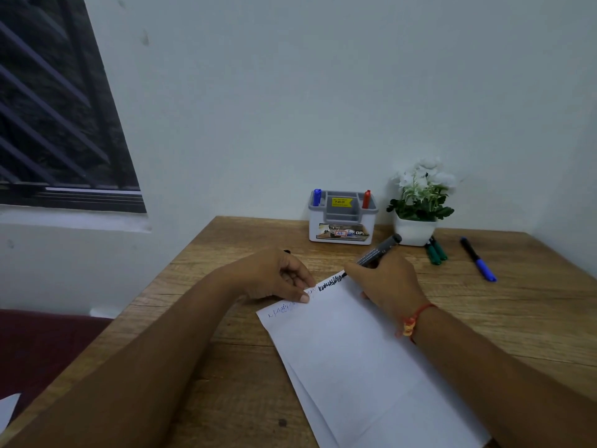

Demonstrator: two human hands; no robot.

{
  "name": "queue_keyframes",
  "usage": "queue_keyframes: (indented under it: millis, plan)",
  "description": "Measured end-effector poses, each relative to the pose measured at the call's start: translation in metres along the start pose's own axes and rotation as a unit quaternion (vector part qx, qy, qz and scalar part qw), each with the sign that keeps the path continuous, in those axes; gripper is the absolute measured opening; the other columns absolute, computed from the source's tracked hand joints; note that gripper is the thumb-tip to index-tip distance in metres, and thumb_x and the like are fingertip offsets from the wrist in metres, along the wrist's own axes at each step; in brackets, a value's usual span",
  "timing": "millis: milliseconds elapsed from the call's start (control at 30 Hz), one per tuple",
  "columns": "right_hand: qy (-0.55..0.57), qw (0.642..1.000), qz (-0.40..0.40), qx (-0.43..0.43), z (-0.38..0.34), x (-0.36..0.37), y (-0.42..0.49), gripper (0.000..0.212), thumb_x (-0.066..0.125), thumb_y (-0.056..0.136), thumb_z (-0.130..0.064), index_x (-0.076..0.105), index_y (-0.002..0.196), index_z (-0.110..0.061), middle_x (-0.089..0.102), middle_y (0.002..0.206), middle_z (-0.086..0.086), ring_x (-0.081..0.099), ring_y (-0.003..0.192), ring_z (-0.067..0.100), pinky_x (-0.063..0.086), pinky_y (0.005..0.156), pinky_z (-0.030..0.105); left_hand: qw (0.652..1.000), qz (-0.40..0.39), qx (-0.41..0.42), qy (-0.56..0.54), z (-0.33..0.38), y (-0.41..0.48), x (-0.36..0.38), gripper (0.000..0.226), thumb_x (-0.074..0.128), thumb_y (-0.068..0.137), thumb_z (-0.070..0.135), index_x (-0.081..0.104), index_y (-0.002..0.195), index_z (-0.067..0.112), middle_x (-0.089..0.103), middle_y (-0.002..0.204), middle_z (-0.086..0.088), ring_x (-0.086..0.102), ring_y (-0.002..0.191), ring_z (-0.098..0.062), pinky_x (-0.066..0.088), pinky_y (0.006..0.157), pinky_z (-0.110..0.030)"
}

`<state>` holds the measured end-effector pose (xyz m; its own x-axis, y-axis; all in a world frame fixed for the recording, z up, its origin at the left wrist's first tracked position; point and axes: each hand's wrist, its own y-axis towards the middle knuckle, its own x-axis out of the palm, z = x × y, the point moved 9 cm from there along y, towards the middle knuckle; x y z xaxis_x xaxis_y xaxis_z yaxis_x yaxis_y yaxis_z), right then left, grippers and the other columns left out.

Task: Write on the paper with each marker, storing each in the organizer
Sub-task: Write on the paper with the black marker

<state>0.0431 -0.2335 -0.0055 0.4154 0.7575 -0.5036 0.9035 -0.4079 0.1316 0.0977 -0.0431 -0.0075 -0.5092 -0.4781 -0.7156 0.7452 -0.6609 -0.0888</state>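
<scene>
Nib of the black marker (379, 252) sits on the far corner of the paper (355, 350), at the right end of a dense black scribble (331, 282). Its barrel slants up and away to the right, so the butt end points toward the plant pot (415, 232). The right hand (384, 282) pinches the barrel low down in a writing grip, fingers bunched round it.

The left hand (274, 276) lies at the sheet's top edge, thumb tip pressing the paper flat and the other fingers curled under. Whether they enclose anything cannot be told. A small dark bit (287, 252) shows just past its knuckles, possibly the cap.

The organizer (315, 227) stands against the wall, straight beyond the gap between the two hands. The right hand looks slightly nearer, so storing this marker would likely mean lifting it forward and a little left, then turning it upright. A stored blue marker (317, 197) fills the left corner and a red marker (366, 199) the right, while the middle compartments look free.

Nothing lies between the hand and the organizer, though the pot stands close on its right. Two green markers (436, 250) lie just in front of the pot. A loose blue marker (478, 260) lies further right on the table (226, 367), well apart from the paper. These three seem yet to be used
</scene>
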Motion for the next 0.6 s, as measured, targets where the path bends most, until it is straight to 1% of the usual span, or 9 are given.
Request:
queue_keyframes:
  millis: [100, 167, 200, 267, 333, 367, 467, 533, 600]
  plan:
    - [0.028, 1.0, 0.014, -0.001, -0.003, -0.005, -0.001, 0.016, 0.07, 0.083, -0.024, 0.067, 0.084, -0.009, 0.072, 0.074, 0.005, 0.071, 0.055, 0.021, 0.06, 0.065, 0.035, 1.0, -0.002, 0.003, 0.017, 0.001, -0.001, 0.0, 0.03, 0.082, 0.077, 0.026, 0.075, 0.106, 0.024, 0.068, 0.084, 0.016, 0.058, 0.068, 0.011, 0.04, 0.059, -0.004]
    - [0.038, 0.999, 0.023, -0.01, -0.006, -0.007, -0.001, 0.01, 0.07, 0.085, -0.022, 0.07, 0.085, -0.012, 0.072, 0.077, 0.006, 0.071, 0.056, 0.022, 0.06, 0.064, 0.036, 1.0, 0.011, 0.002, 0.024, 0.003, -0.002, -0.003, 0.027, 0.082, 0.077, 0.029, 0.075, 0.102, 0.026, 0.067, 0.079, 0.018, 0.058, 0.066, 0.009, 0.039, 0.058, -0.004]
    - [0.046, 0.998, 0.027, -0.019, -0.008, -0.008, -0.001, 0.006, 0.07, 0.086, -0.021, 0.071, 0.088, -0.016, 0.071, 0.082, 0.005, 0.07, 0.056, 0.021, 0.06, 0.059, 0.033, 0.999, 0.046, 0.001, 0.014, 0.004, -0.004, -0.009, 0.024, 0.083, 0.075, 0.03, 0.075, 0.097, 0.026, 0.067, 0.076, 0.017, 0.057, 0.064, 0.008, 0.04, 0.058, -0.006]
    - [0.058, 0.997, 0.028, -0.041, -0.013, -0.01, -0.001, 0.006, 0.071, 0.087, -0.02, 0.071, 0.092, -0.024, 0.069, 0.089, 0.001, 0.069, 0.055, 0.017, 0.057, 0.053, 0.026, 0.986, 0.166, 0.003, -0.013, 0.002, -0.009, -0.035, 0.024, 0.086, 0.071, 0.033, 0.073, 0.088, 0.022, 0.066, 0.075, 0.012, 0.054, 0.065, 0.002, 0.041, 0.059, -0.01]
    - [0.078, 0.995, 0.015, -0.057, -0.018, -0.008, -0.002, 0.011, 0.071, 0.089, -0.018, 0.071, 0.092, -0.028, 0.07, 0.09, -0.001, 0.068, 0.057, 0.012, 0.058, 0.054, 0.025, 0.963, 0.269, -0.006, -0.016, -0.004, -0.015, -0.056, 0.032, 0.088, 0.068, 0.032, 0.067, 0.088, 0.017, 0.062, 0.079, 0.007, 0.051, 0.066, 0.0, 0.039, 0.059, -0.014]
    - [0.106, 0.993, 0.004, -0.061, -0.02, -0.006, -0.003, 0.011, 0.07, 0.09, -0.017, 0.072, 0.092, -0.027, 0.071, 0.089, -0.001, 0.068, 0.06, 0.01, 0.059, 0.056, 0.026, 0.955, 0.295, -0.019, -0.002, -0.01, -0.016, -0.06, 0.037, 0.089, 0.067, 0.031, 0.065, 0.092, 0.017, 0.06, 0.084, 0.006, 0.05, 0.068, -0.001, 0.038, 0.06, -0.016]
    - [0.189, 0.979, -0.034, -0.067, -0.027, -0.001, -0.007, 0.014, 0.063, 0.095, -0.016, 0.072, 0.093, -0.026, 0.072, 0.084, 0.006, 0.068, 0.075, 0.011, 0.054, 0.052, 0.02, 0.953, 0.29, -0.07, 0.059, -0.024, -0.012, -0.056, 0.057, 0.09, 0.063, 0.037, 0.058, 0.108, 0.023, 0.054, 0.102, 0.007, 0.051, 0.084, -0.003, 0.04, 0.069, -0.021]
    - [0.186, 0.978, -0.053, -0.085, -0.032, 0.001, -0.009, 0.011, 0.061, 0.097, -0.016, 0.07, 0.096, -0.022, 0.073, 0.083, 0.009, 0.069, 0.078, 0.013, 0.053, 0.052, 0.019, 0.957, 0.264, -0.088, 0.087, -0.029, -0.008, -0.05, 0.065, 0.089, 0.064, 0.039, 0.057, 0.118, 0.022, 0.052, 0.111, 0.007, 0.052, 0.1, -0.011, 0.045, 0.082, -0.027]
    - [0.178, 0.977, -0.057, -0.099, -0.035, 0.001, -0.01, 0.004, 0.065, 0.095, -0.017, 0.066, 0.098, -0.018, 0.074, 0.085, 0.012, 0.07, 0.074, 0.013, 0.053, 0.051, 0.021, 0.956, 0.26, -0.092, 0.102, -0.031, -0.006, -0.048, 0.064, 0.086, 0.067, 0.042, 0.058, 0.121, 0.021, 0.05, 0.113, 0.007, 0.049, 0.109, -0.016, 0.045, 0.092, -0.031]
